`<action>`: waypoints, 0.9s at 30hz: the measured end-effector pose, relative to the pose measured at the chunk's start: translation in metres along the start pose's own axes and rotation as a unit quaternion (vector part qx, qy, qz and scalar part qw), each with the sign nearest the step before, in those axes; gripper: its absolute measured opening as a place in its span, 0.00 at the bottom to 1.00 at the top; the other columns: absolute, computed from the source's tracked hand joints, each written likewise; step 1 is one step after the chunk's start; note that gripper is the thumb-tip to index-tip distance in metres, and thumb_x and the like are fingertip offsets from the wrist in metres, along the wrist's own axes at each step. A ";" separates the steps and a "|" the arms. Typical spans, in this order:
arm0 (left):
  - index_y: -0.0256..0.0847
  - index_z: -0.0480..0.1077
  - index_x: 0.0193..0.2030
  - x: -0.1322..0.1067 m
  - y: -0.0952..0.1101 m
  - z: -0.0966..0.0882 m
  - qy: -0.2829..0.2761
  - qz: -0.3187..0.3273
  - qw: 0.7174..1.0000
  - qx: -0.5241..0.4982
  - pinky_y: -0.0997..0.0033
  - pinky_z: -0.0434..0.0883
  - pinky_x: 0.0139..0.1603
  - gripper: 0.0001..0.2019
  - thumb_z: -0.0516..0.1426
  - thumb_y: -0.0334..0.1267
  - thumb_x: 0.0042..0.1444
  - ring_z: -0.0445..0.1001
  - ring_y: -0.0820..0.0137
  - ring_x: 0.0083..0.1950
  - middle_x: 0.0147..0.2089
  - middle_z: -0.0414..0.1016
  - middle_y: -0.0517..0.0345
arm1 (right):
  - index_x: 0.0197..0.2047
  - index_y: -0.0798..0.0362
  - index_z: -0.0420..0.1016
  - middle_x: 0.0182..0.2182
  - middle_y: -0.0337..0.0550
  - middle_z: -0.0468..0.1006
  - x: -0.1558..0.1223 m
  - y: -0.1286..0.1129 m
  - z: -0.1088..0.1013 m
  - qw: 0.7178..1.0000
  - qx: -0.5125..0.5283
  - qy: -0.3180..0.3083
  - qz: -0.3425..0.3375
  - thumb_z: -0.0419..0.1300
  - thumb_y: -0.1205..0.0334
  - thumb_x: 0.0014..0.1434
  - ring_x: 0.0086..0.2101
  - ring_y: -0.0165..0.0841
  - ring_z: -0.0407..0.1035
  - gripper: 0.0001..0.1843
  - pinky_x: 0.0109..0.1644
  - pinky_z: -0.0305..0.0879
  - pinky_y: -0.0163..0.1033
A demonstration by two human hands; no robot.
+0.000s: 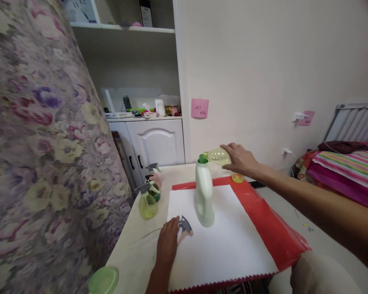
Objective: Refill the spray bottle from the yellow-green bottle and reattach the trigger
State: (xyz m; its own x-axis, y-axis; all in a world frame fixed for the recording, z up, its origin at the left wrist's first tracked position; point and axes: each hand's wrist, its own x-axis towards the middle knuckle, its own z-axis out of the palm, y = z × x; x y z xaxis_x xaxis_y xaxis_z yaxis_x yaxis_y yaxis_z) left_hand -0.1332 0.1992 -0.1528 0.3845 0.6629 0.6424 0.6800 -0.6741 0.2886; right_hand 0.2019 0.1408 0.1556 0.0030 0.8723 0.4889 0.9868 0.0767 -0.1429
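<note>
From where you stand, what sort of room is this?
Most likely a bedroom in a home: a bed stands at the right, a floral curtain hangs at the left, and a white cupboard stands ahead.

The pink note on the wall bears a handwritten number ending in 3.

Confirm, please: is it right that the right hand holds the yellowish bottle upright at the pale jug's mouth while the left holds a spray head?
Not upright: the head view shows the right hand holding the yellowish bottle tipped nearly sideways at the mouth of the pale jug, while the left hand holds a spray head.
</note>
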 end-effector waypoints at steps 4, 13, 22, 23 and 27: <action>0.41 0.67 0.57 0.001 0.001 -0.002 -0.044 -0.013 0.997 0.060 0.56 0.69 0.53 0.20 0.47 0.27 0.60 0.70 0.59 0.54 0.55 0.73 0.47 | 0.65 0.49 0.55 0.47 0.50 0.74 -0.051 0.017 0.031 0.983 0.174 -0.026 0.047 0.55 0.49 0.60 0.44 0.40 0.72 0.32 0.44 0.69 0.46; 0.41 0.63 0.59 0.001 -0.001 -0.006 -0.083 -0.004 0.990 0.113 0.58 0.68 0.53 0.22 0.48 0.27 0.59 0.70 0.60 0.55 0.55 0.72 0.49 | 0.56 0.45 0.67 0.46 0.47 0.74 -0.191 0.006 0.158 0.607 0.756 -0.154 0.192 0.72 0.50 0.40 0.46 0.44 0.70 0.39 0.47 0.66 0.49; 0.40 0.66 0.54 0.028 0.027 -0.036 -0.115 -0.043 0.987 0.101 0.58 0.68 0.53 0.18 0.50 0.30 0.56 0.71 0.59 0.53 0.54 0.72 0.47 | 0.58 0.46 0.67 0.48 0.47 0.73 -0.205 0.014 0.165 0.563 0.796 -0.160 0.151 0.73 0.50 0.37 0.50 0.46 0.67 0.44 0.55 0.60 0.52; 0.40 0.66 0.54 0.035 0.033 -0.045 -0.109 -0.062 0.988 0.086 0.58 0.68 0.52 0.18 0.49 0.30 0.57 0.71 0.59 0.52 0.53 0.72 0.47 | 0.58 0.46 0.66 0.48 0.48 0.72 -0.205 0.015 0.165 0.564 0.796 -0.160 0.150 0.73 0.50 0.37 0.50 0.46 0.66 0.44 0.55 0.60 0.52; 0.42 0.68 0.49 0.068 0.068 -0.084 -0.038 -0.131 0.990 -0.021 0.57 0.69 0.49 0.14 0.48 0.37 0.60 0.71 0.59 0.49 0.48 0.73 0.50 | 0.59 0.46 0.65 0.49 0.48 0.71 -0.209 0.014 0.164 0.592 0.777 -0.162 0.138 0.74 0.48 0.36 0.50 0.46 0.67 0.46 0.55 0.60 0.53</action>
State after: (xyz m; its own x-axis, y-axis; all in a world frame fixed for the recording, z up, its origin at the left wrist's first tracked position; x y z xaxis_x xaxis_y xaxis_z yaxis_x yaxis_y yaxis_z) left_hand -0.1132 0.1710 -0.0305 0.2444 0.8386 0.4868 0.7368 -0.4870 0.4690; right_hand 0.1890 0.0384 -0.0901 -0.1500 0.9828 0.1074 -0.3856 0.0418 -0.9217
